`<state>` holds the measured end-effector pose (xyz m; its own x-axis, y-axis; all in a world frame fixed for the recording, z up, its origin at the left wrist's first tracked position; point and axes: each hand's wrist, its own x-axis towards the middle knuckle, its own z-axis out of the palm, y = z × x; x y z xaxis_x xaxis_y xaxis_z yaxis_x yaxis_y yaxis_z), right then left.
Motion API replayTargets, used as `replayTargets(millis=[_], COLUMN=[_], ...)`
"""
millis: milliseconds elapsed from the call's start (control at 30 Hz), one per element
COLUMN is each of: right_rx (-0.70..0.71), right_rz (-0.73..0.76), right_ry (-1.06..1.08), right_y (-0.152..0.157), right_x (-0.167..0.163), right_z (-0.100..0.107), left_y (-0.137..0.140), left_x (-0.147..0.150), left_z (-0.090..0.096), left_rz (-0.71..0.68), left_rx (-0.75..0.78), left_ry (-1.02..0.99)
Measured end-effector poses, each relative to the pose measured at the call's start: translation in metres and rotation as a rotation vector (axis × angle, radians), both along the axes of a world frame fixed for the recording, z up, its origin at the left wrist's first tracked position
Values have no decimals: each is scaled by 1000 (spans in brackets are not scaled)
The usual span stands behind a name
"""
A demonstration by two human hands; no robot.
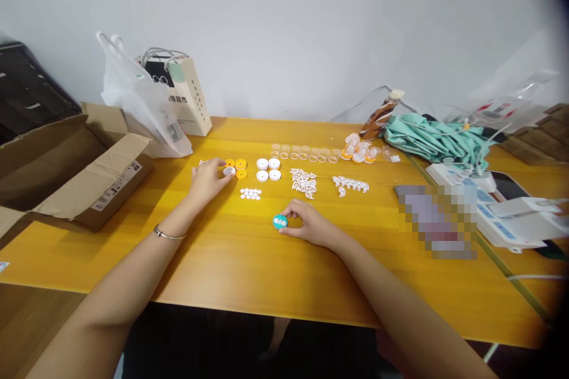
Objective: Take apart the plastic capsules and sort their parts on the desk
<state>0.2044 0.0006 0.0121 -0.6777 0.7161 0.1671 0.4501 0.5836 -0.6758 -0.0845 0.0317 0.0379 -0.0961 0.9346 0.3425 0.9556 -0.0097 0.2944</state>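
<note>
My right hand (pixel 309 225) pinches a small teal disc (pixel 276 218) by its right edge, thumb below and fingers above. Several white dots sit on the disc's face. Further left, my left hand (pixel 208 182) has thumb and fingers about a round white piece (pixel 229 171), beside several orange rings (pixel 240 163). To the right of these rings stand several white round caps (pixel 274 175). Small white discs (pixel 251 193) lie in a cluster between my hands. Beyond my right hand are a heap of white openwork pieces (pixel 303 182) and a row of white toothed parts (pixel 351 183).
Clear cups (pixel 294 152) line the back, near orange-and-clear parts (pixel 361 149) and a brown bottle (pixel 380 115). An open cardboard box (pixel 120 174), plastic bag (pixel 146 112) and paper bag (pixel 195 106) stand left. Right are teal fabric (pixel 435 137), a pixelated item (pixel 433 222) and a power strip (pixel 480 204).
</note>
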Motion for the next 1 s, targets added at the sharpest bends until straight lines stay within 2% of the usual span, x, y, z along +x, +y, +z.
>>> replayTargets(millis=[167, 267, 333, 400, 500, 567, 667, 1000], right_rx=[2, 1, 7, 17, 31, 39, 41, 39], right_rz=[-3, 1, 0, -2, 0, -1, -2, -4], right_ry=[-8, -8, -10, -13, -10, -5, -5, -6], right_y=[-1, -1, -1, -1, -1, -1, -2, -2], right_x=[0, 0, 0, 0, 0, -1, -1, 0], right_z=[2, 2, 2, 1, 1, 2, 4, 3], left_y=[-1, -1, -1, 0, 4, 9, 17, 25], left_x=[4, 6, 10, 19, 38, 49, 57, 57], left_z=[-2, -1, -2, -4, -10, -13, -18, -33], left_rz=[18, 1, -87, -243, -460, -516, -526, -522], left_rx=[-52, 19, 113, 178, 172, 152, 148, 220], left_ry=[19, -10, -70, -130, -148, -136, -156, -294])
